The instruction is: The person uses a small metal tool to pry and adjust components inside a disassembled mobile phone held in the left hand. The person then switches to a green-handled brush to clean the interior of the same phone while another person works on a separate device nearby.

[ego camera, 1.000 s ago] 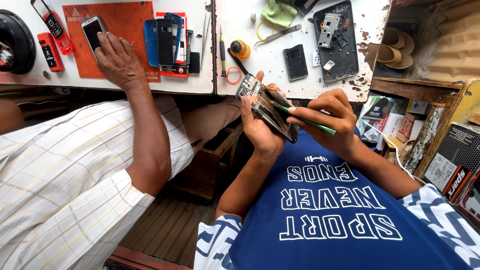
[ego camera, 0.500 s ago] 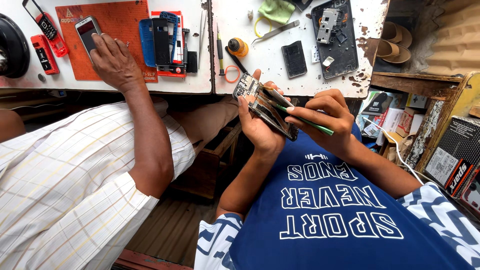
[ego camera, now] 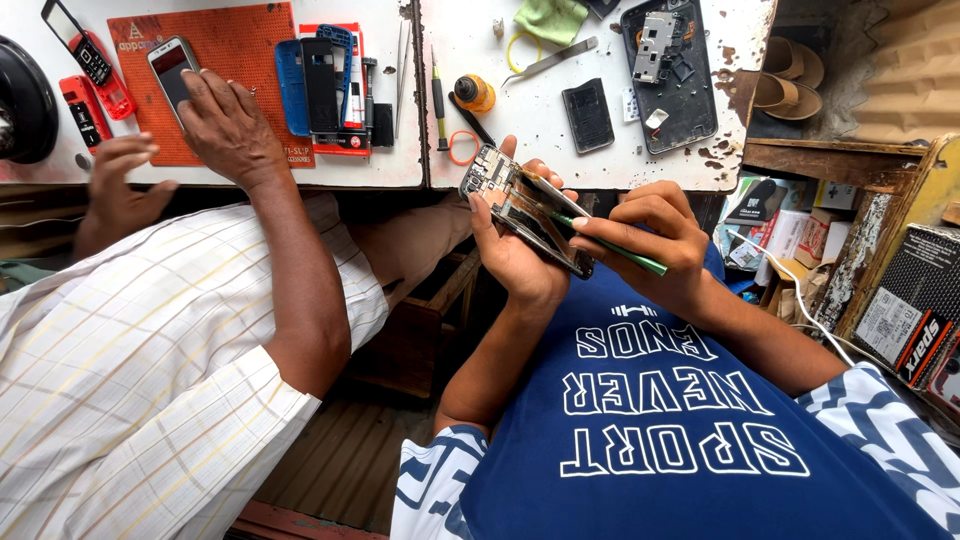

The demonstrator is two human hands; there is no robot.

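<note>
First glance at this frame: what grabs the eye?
Centre frame, the left hand holds an opened phone while the right hand works a green-handled tool into it. On the orange mat top left, a co-worker's hand rests on a smartphone.

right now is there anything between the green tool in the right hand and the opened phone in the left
Nothing visible. The right hand holds the green tool with its tip already against the opened phone, which the left hand grips from below. The co-worker's hand is well off to the side, on the orange mat.
</note>
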